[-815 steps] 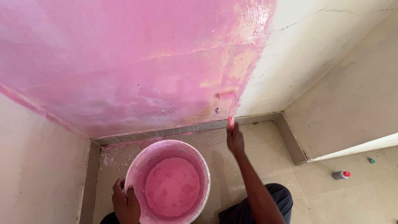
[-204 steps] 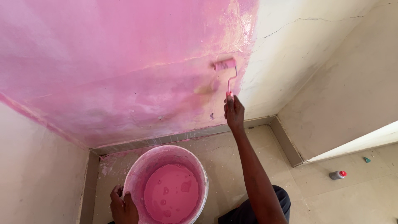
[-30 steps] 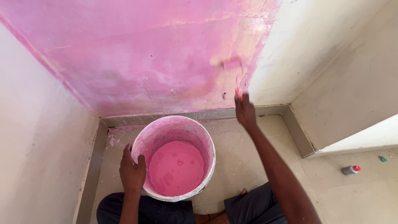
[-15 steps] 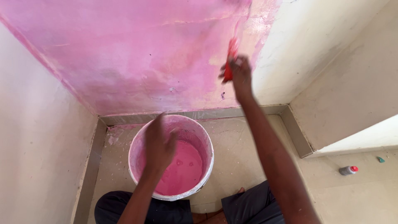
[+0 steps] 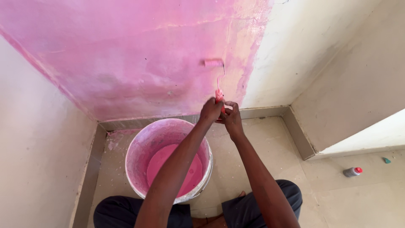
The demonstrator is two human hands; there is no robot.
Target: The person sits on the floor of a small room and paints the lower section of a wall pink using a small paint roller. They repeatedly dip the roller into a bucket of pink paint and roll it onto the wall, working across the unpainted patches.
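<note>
A small paint roller (image 5: 213, 63) coated in pink presses against the pink-painted wall (image 5: 126, 55). Its red handle (image 5: 219, 96) is gripped by both hands: my left hand (image 5: 210, 111) reaches across over the bucket, and my right hand (image 5: 231, 119) holds the handle just beside it. Below my left forearm stands a round bucket (image 5: 139, 147) smeared pink, with pink paint (image 5: 162, 162) pooled in its bottom. It sits on the floor between my knees.
The unpainted cream wall (image 5: 303, 46) continues right to a corner. A grey skirting strip (image 5: 261, 112) runs along the wall base. A small grey bottle with a red cap (image 5: 352, 171) lies on the tiled floor at right, near a tiny green object (image 5: 386, 160).
My left hand left the bucket rim, crossed over the bucket and joined my right hand on the roller handle. The roller stays against the wall near the paint's right edge.
</note>
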